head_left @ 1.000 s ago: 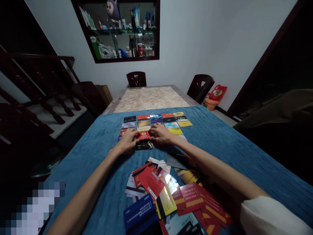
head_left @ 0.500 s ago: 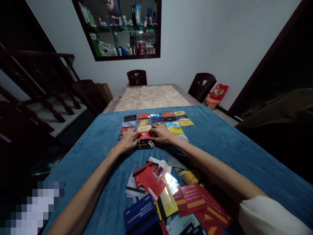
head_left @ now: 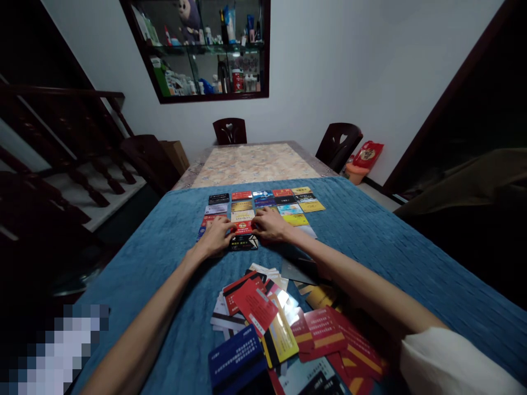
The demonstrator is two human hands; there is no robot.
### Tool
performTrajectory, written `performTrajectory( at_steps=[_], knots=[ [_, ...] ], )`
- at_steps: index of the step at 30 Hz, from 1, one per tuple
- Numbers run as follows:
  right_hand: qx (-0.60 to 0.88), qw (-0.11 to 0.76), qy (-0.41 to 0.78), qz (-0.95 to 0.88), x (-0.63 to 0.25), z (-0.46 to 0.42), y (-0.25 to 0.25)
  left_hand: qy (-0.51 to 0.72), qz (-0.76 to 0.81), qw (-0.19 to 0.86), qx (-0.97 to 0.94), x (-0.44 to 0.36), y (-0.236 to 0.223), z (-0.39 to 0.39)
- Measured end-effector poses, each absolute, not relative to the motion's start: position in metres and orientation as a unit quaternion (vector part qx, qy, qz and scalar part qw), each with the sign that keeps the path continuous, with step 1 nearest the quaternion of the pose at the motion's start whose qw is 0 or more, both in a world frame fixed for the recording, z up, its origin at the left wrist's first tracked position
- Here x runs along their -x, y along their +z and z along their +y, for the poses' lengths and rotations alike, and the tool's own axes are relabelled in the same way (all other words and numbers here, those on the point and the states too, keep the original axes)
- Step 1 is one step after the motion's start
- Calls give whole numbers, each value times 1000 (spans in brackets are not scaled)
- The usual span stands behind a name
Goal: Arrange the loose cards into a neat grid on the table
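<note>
Across the blue cloth, plastic cards lie in overlapping columns. My left hand (head_left: 218, 235) has its fingers curled at the left edge of a red card (head_left: 244, 227), and my right hand (head_left: 268, 224) pinches the same card at its right edge. Just below it lies a black VIP card (head_left: 244, 242), close to the fingertips of both hands. A cream card (head_left: 242, 215) shows above the red one. Cards in the left and right columns are partly covered by my hands. Closer to me, a loose pile includes a red card (head_left: 256, 306) and a dark blue card (head_left: 236, 356).
The blue cloth (head_left: 164, 241) covers the near part of the table; a patterned tabletop (head_left: 255, 159) shows beyond. Dark chairs (head_left: 338, 144) stand around it. A stair railing (head_left: 74, 137) is at left, and a glass-shelved cabinet (head_left: 214, 99) is set in the wall.
Both hands stay at the red card with hardly any movement. The view has shifted very slightly.
</note>
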State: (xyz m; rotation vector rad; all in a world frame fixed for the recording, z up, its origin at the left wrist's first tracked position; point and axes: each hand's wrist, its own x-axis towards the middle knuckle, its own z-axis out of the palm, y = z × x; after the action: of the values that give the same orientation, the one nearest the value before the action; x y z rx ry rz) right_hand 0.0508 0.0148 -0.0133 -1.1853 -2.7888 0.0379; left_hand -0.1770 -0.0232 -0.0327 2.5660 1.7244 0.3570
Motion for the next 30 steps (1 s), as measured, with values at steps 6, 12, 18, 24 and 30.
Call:
performTrajectory(
  at_steps=[6, 12, 18, 24, 30],
  knots=[
    [386, 61, 10, -920, -50, 16, -15, 122, 547, 20, -828, 176, -33, -24],
    [384, 52, 1, -922, -50, 15, -11, 113, 554, 6, -825, 173, -31, -27],
    [379, 52, 4, -924, -53, 14, -7, 126, 551, -13, -825, 170, -31, -29],
    [375, 85, 0, -923, -65, 9, -5, 143, 545, -35, -825, 167, -26, -30],
    [371, 116, -17, -921, -86, 0, -2, 181, 508, -43, -841, 158, -21, -34]
  ],
)
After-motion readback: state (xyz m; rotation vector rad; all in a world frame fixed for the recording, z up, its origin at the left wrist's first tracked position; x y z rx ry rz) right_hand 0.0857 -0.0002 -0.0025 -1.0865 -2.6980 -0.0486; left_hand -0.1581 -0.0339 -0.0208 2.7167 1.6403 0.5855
